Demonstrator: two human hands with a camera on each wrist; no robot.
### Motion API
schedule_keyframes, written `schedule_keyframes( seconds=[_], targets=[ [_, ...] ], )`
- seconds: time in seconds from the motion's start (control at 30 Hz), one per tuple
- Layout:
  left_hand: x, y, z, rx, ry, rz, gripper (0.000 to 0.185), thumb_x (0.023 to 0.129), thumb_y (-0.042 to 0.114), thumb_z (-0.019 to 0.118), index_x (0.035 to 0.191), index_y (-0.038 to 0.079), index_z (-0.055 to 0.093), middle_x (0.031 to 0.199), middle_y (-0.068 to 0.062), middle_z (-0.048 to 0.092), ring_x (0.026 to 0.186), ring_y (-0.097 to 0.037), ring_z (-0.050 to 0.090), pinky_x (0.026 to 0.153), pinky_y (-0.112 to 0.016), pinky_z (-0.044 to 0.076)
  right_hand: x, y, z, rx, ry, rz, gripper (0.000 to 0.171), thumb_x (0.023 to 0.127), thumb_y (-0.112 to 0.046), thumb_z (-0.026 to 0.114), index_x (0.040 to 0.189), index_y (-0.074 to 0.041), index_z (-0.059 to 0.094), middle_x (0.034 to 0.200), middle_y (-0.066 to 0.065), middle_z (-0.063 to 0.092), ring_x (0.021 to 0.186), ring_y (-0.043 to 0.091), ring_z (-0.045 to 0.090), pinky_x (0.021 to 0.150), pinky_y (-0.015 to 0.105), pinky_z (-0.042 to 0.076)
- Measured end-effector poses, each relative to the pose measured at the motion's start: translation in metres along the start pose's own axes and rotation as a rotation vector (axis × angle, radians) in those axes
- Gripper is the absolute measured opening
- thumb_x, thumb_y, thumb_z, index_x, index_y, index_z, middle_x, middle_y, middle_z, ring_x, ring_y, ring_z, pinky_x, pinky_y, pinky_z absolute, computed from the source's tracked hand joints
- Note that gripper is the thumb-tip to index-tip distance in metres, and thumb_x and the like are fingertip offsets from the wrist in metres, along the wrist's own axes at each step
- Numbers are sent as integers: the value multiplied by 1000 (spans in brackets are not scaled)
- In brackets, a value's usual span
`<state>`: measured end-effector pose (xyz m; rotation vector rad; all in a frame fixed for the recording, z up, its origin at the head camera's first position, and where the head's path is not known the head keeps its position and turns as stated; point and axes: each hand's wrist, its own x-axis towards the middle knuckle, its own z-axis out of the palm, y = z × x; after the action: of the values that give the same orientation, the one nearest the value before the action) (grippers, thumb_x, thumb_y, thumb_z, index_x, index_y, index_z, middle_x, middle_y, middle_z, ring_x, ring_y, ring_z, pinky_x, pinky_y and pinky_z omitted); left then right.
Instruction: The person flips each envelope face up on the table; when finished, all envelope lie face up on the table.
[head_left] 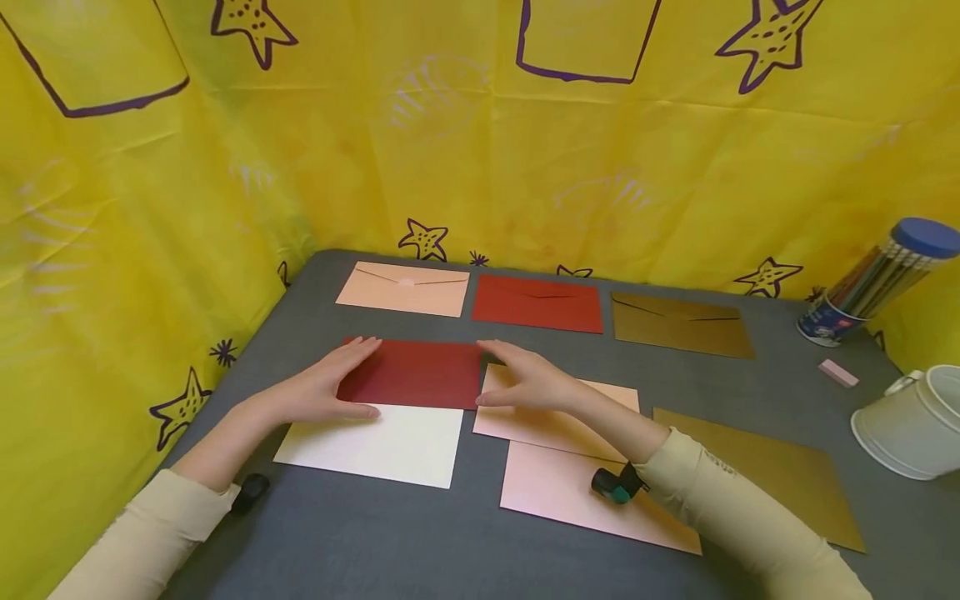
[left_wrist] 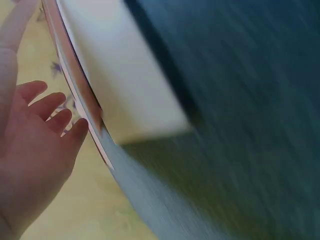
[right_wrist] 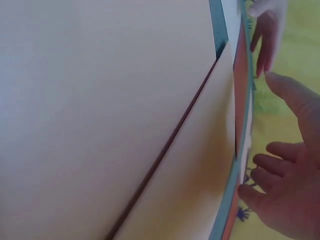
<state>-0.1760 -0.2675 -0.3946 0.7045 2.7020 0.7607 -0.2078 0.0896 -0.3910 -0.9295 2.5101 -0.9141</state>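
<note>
A dark red card (head_left: 412, 373) lies on the grey table (head_left: 375, 533), overlapping the top edge of a white sheet (head_left: 382, 446). My left hand (head_left: 341, 379) rests against the card's left edge, fingers straight, thumb near its lower corner. At the card's right edge lies my right hand (head_left: 504, 375), also with straight fingers, over a peach sheet (head_left: 558, 417). The left wrist view shows my left hand (left_wrist: 35, 140) with fingers spread beside the white sheet (left_wrist: 125, 75). My right hand (right_wrist: 290, 190) appears next to the peach sheets (right_wrist: 125, 100) in the right wrist view.
Three envelopes lie in a row at the back: peach (head_left: 405, 288), red (head_left: 537, 303), gold-brown (head_left: 681, 325). A pink sheet (head_left: 585, 500) and a gold sheet (head_left: 765, 475) lie at the front right. A pencil tube (head_left: 870, 283), pink eraser (head_left: 837, 372) and white mug (head_left: 911, 421) stand far right.
</note>
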Motion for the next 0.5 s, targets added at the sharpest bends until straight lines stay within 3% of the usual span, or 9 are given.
schedule_keyframes(
  seconds=[0.23,0.5],
  targets=[
    [-6,-20,-5,52,-17,-15,109,79,57,73,155,3,17,161,-17,13,146,-39,9,111,-61,18,15,-8,7,-149,-107,1,94,85,-45,73,156,-10,23,161,8,18,148,24,10,116,46,20],
    [-6,-26,-4,132,-21,-57,112,75,71,67,156,8,20,161,-13,17,147,-34,14,112,-56,23,20,-13,11,-263,-190,-10,96,85,-51,70,156,-8,20,162,8,12,148,24,10,117,42,18]
  ],
)
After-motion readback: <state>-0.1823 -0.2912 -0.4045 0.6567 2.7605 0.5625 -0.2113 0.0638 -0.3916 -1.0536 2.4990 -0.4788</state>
